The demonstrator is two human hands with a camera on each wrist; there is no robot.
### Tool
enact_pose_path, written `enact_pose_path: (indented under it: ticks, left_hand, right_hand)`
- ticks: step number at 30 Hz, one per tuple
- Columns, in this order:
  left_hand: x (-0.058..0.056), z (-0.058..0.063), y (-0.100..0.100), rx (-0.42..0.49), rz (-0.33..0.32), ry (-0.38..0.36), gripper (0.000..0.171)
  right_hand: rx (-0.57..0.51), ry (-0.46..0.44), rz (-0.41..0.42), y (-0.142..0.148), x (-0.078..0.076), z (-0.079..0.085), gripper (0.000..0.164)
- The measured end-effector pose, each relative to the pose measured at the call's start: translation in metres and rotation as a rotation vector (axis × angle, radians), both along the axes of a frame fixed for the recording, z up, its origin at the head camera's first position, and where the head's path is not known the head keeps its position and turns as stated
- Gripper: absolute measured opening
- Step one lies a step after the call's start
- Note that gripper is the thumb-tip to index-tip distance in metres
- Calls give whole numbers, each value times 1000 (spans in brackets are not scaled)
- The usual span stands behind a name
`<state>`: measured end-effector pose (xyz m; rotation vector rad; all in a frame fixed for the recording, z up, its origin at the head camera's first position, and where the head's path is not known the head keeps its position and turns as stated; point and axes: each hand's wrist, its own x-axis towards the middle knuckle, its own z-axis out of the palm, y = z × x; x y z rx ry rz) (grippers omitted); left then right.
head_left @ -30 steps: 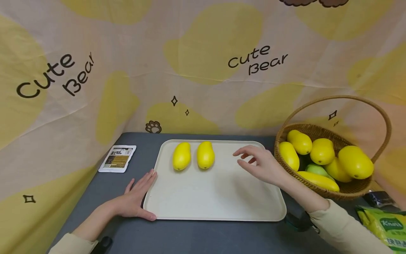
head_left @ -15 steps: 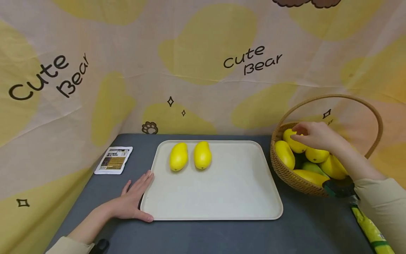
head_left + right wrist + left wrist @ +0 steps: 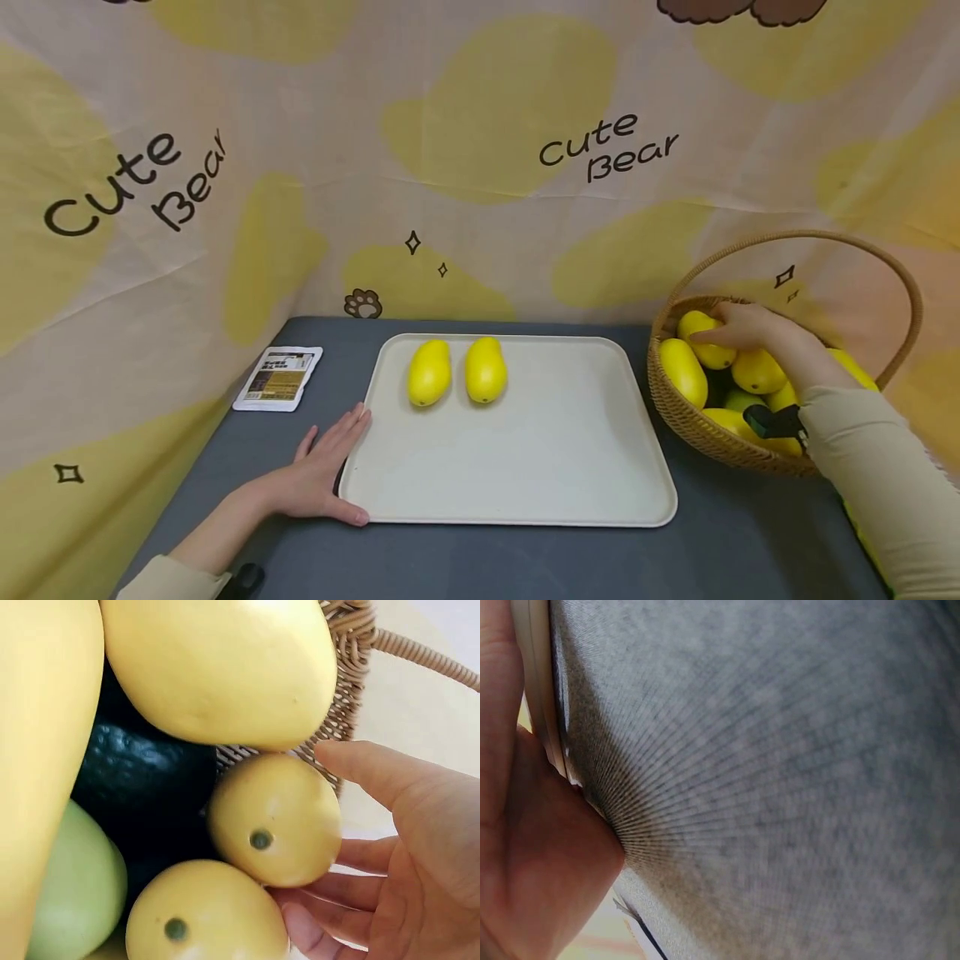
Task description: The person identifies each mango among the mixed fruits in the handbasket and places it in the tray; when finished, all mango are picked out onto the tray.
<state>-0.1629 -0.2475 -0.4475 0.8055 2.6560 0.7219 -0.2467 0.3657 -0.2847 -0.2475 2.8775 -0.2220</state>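
Observation:
In the head view my right hand (image 3: 761, 333) reaches into the wicker basket (image 3: 693, 429) and grips a yellow mango (image 3: 716, 357) at its back left. The right wrist view shows the thumb at one side of this mango (image 3: 274, 817) and the fingers curled behind it. Other mangoes crowd around it, one (image 3: 206, 922) against the fingers. My left hand (image 3: 318, 479) rests with spread, straight fingers on the left edge of the cream tray (image 3: 525, 458). Two mangoes, one left (image 3: 429, 373) and one right (image 3: 486, 371), lie side by side on the tray's back half.
A green fruit (image 3: 75, 889) and a dark, bumpy green one (image 3: 142, 769) lie among the mangoes. The basket's tall handle (image 3: 795, 236) arches over it. A white packet (image 3: 277, 379) lies left of the tray. A patterned cloth (image 3: 480, 167) hangs behind the table.
My right hand has gone from above the tray's right side into the basket and closed round a mango. The left hand has stayed on the tray's edge.

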Motion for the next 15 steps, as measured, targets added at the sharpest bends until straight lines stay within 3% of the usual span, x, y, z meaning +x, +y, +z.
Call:
enact_pose_path:
  ticks: [6,15]
  left_hand:
    - [1,1,1,-2,8,-10,128]
    - [1,3,1,6,-4,-4,129]
  right_hand:
    - [-33,-10,-37,-4,0,-4,73]
    - [-56,47,-45,-1,4,-3,74]
